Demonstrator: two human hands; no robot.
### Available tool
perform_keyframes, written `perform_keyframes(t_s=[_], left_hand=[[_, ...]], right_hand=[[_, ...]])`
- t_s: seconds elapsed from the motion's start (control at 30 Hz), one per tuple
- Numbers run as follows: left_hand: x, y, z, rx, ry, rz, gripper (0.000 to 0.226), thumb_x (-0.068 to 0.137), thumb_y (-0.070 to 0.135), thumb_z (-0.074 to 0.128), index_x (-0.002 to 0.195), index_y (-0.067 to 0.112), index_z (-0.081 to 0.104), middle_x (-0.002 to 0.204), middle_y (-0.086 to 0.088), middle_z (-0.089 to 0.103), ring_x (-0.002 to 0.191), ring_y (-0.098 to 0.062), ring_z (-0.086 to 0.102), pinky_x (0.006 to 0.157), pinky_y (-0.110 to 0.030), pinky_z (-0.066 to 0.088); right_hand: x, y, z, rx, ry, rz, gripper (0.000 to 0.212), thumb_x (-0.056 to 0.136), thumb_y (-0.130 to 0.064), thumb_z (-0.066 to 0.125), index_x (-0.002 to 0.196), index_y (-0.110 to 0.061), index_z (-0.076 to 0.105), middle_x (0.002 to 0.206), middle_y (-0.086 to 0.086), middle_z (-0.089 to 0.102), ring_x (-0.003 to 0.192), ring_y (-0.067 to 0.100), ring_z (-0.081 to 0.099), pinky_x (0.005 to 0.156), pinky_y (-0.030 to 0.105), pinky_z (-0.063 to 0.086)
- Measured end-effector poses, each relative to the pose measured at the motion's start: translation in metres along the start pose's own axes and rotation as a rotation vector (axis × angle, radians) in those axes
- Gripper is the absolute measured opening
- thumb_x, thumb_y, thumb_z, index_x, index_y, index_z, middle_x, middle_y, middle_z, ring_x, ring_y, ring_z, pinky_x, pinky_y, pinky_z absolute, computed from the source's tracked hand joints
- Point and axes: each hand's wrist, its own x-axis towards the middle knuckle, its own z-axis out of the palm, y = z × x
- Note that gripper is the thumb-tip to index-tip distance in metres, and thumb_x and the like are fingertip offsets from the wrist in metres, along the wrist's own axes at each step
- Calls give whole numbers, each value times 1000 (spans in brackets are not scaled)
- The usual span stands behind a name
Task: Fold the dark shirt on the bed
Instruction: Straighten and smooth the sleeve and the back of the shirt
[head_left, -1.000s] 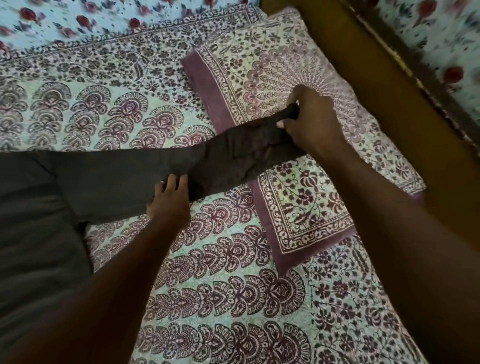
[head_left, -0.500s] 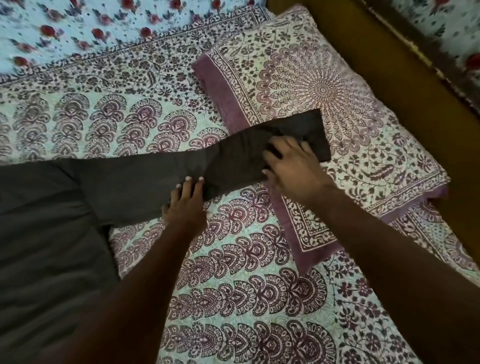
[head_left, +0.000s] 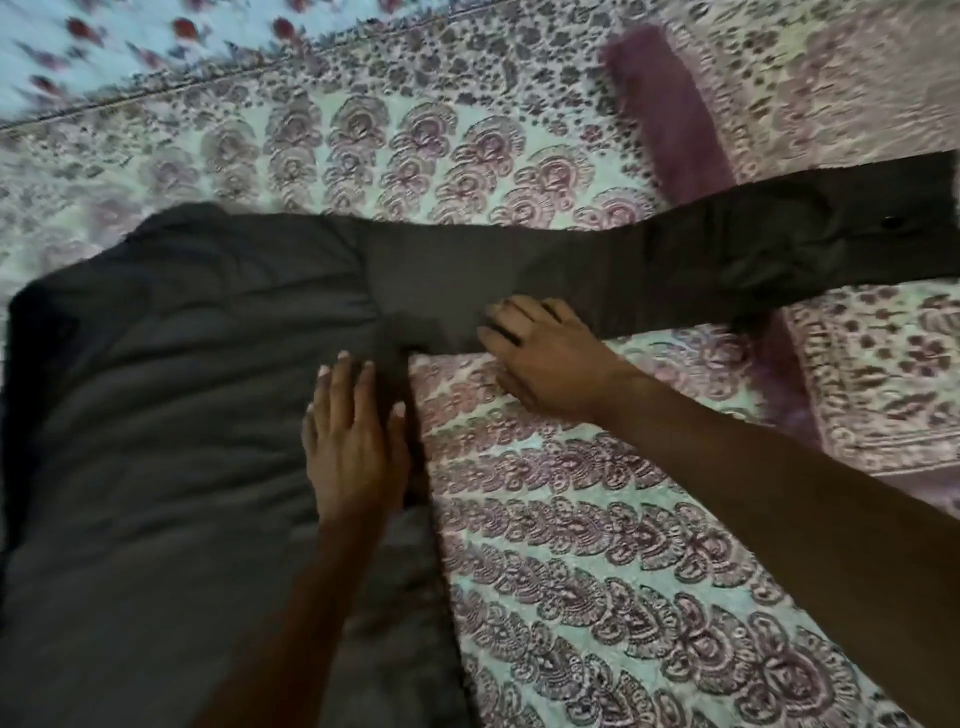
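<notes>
The dark shirt (head_left: 171, 395) lies flat on the patterned bedsheet (head_left: 597, 571), its body at the left. One long sleeve (head_left: 701, 260) stretches out to the right, its cuff lying over a pillow. My left hand (head_left: 353, 441) lies flat on the shirt's right side seam, just below the armpit, fingers straight. My right hand (head_left: 545, 353) rests on the lower edge of the sleeve close to the armpit, fingers spread and partly on the bedsheet. The frame is blurred by motion.
A pillow (head_left: 857, 389) in a matching maroon-bordered print lies at the right under the sleeve end. A pale blue floral sheet (head_left: 130, 47) shows at the top left beyond the bedspread's border.
My right hand let go of the cuff and slid left along the sleeve to near the armpit. My left hand moved from the sleeve onto the shirt's body. The view swung left.
</notes>
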Motion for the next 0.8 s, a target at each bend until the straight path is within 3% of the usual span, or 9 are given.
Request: perform_keyframes(t_s=[0.13,0.3,0.43,0.53,0.67,0.73,0.8], left_hand=[[-32,-63,-2,92,-83,-119,68,101,55,35,158,17,33,170,-4,19,157,-29,15,122,-55,26],[-110,-90,6,123,-194,-87,78,100,63,27,163,21,13,172,1,3,159,-25,5,126,-52,17],[-159,-94,3,105,-250,-46,88,95,68,38,163,19,13,172,-1,3,159,-26,5,124,-56,19],[-183,-96,-3,51,-298,2,94,89,73,47,162,19,21,172,-3,8,158,-28,11,121,-59,24],[-154,-112,-25,-55,-129,80,73,91,59,54,150,17,48,166,-3,31,146,-29,40,110,-53,38],[-104,-124,-34,-68,-38,14,67,96,53,50,151,16,45,166,-3,31,148,-29,35,111,-50,35],[-51,-141,-33,-26,-33,-17,70,98,56,44,155,17,37,169,-3,21,155,-28,22,115,-51,30]], right_hand=[[61,-68,11,62,-12,-165,61,101,-39,54,152,-6,44,158,19,41,148,39,36,112,56,37],[132,-142,22,31,-56,-299,64,108,-40,41,161,-6,27,172,14,13,159,34,9,121,52,26],[149,-160,46,28,-178,-227,78,106,-58,36,165,-13,12,174,8,-2,160,33,-2,127,53,17],[119,-156,64,-15,-148,-207,83,100,-72,26,166,-23,11,174,8,1,160,37,-1,126,57,14],[50,-147,67,-116,-219,-534,84,100,-72,32,166,-22,14,173,15,1,160,35,0,126,56,16],[36,-142,65,-131,-222,-652,82,101,-70,35,164,-20,21,172,16,8,160,34,6,125,54,19],[49,-139,62,-113,-164,-624,81,101,-69,38,163,-19,25,172,16,13,160,32,10,126,52,20]])
